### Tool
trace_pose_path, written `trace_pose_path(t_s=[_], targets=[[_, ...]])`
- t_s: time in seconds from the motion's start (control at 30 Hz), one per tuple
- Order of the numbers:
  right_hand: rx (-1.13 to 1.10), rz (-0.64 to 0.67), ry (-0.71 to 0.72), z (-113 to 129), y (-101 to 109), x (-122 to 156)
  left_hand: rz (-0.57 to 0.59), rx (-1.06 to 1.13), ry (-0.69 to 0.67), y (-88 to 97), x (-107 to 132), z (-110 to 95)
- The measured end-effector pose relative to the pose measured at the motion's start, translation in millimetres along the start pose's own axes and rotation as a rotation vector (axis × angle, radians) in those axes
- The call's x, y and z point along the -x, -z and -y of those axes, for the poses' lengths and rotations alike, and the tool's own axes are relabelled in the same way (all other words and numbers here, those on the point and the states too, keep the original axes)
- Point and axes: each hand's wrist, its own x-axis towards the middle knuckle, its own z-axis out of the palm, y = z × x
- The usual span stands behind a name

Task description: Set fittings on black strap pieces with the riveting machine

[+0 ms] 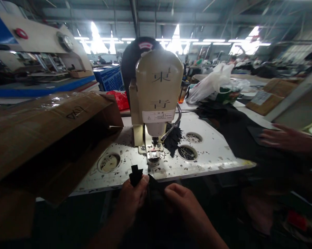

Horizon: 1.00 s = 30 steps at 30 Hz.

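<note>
Two hands: low at the near table edge, close together, both at one black fabric piece point(135, 174).
Left hand point(132, 199): closed narrow, thumb and fingers pinching the fabric, a small folded tab standing up above the thumb.
Right hand point(183, 204): loosely curled, fingertips against the same fabric just beside the left; cannot tell whether clamped or only resting, too dark there.
Fabric position: between the two hands, mostly below the table edge, only the tab tip overlapping the white table point(210, 155), just in front of the presser foot point(153, 156).
Machine point(158, 90): cream head, upright, straight behind the hands.
Black scraps point(173, 138): heaped just right of the presser foot, on the table.
Cardboard box point(41, 135): on its side at left, open flap over the table.
Other person's hand point(287, 140): far right, spread flat on dark cloth point(238, 135), well apart from both hands.
</note>
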Motion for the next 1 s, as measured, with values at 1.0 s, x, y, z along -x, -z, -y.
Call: trace_pose_path(t_s=[1.0], targets=[[0.103, -0.188, 0.013, 14, -28, -70, -0.155, -0.388, -0.408, 1.3, -96, -37]])
